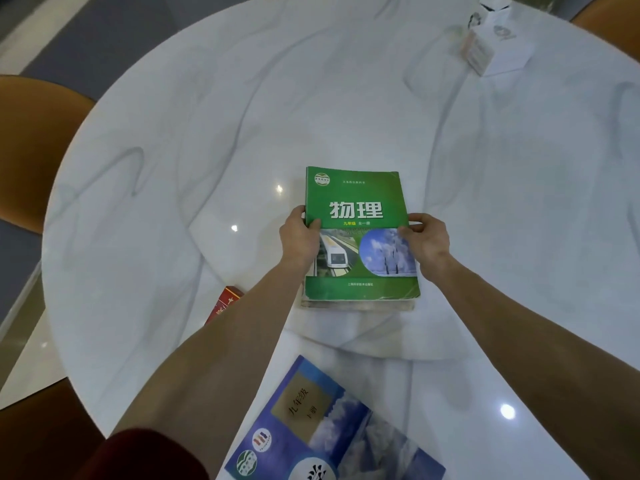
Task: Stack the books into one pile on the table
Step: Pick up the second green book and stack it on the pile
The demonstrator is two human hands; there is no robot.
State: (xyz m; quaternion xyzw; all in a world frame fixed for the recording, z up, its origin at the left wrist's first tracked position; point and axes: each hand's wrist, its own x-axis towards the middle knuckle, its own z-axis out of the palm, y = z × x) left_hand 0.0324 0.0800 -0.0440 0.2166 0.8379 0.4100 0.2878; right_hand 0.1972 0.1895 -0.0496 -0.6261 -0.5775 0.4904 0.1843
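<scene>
Fingers [313, 225] of the left hand [299, 237] and right hand [427, 239] clamp the green book's [356, 202] side edges; blue book [332, 427] lies nearer on the desk [207, 133].

A physics book [360, 216] is lying on top of another book [356, 305] at the middle of the worktop [207, 150]. A second book [332, 420] is sitting nearer, at the near edge. A small box [225, 303] is lying to the left, and a carton [495, 43] is standing far right.
</scene>
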